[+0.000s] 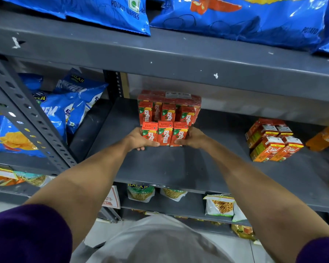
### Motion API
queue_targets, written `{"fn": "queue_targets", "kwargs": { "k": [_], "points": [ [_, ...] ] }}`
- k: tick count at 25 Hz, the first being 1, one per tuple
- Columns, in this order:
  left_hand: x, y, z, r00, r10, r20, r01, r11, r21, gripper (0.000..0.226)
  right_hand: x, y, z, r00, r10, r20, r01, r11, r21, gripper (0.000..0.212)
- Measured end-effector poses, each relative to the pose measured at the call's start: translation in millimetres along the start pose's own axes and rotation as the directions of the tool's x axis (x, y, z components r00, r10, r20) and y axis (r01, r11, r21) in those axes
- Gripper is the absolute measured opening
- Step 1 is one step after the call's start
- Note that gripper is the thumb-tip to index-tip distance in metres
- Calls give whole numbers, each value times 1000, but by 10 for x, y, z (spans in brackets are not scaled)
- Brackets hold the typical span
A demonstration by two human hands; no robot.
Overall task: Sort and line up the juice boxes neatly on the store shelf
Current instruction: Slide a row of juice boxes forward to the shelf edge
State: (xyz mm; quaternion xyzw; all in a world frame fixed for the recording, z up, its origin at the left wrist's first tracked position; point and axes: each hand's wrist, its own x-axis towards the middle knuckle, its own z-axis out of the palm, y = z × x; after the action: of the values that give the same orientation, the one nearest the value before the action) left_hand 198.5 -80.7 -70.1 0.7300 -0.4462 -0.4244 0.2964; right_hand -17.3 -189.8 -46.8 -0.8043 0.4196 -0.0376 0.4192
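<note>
Head view: three red juice boxes (164,133) stand side by side in a front row on the grey shelf (179,168), clamped between the person's two hands. The left hand (136,138) presses flat against the left end of the row, thumb across the front of the first box and fingertips curled beneath its lower edge. The right hand (193,137) presses the right end likewise, thumb laid over the front of the third box. Neither hand is spread; both squeeze inward on the row.

Directly behind, and touching or nearly touching the row, stands a shrink-wrapped pack (169,107) of the same red boxes. Well apart to the right sits a loose group of Real cartons (272,143), some tilted, with orange bottles (323,137) beyond them at the shelf's far right. Blue chip bags (65,111) fill the bay to the left.

Step in hand, as judged: squaring the front row against the pack. The next move probably calls for an even inward and backward push so the three faces sit flush, then a release without toppling them. The Real cartons appear not yet straightened.
</note>
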Motion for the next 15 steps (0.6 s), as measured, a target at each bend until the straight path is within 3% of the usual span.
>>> {"fn": "queue_targets", "kwargs": {
  "k": [5,11,15],
  "points": [
    [-163,-61,95,1000,7,9,-7,1000,-5,34,-231,115,313,995,72,-61,-55,967,250,50],
    [-412,-124,207,1000,-8,21,8,1000,-3,36,-491,156,567,979,152,-134,-92,923,374,53],
    [-583,-150,245,997,-26,69,24,999,33,37,-683,209,736,979,119,-164,-46,919,391,54]
  ]
}}
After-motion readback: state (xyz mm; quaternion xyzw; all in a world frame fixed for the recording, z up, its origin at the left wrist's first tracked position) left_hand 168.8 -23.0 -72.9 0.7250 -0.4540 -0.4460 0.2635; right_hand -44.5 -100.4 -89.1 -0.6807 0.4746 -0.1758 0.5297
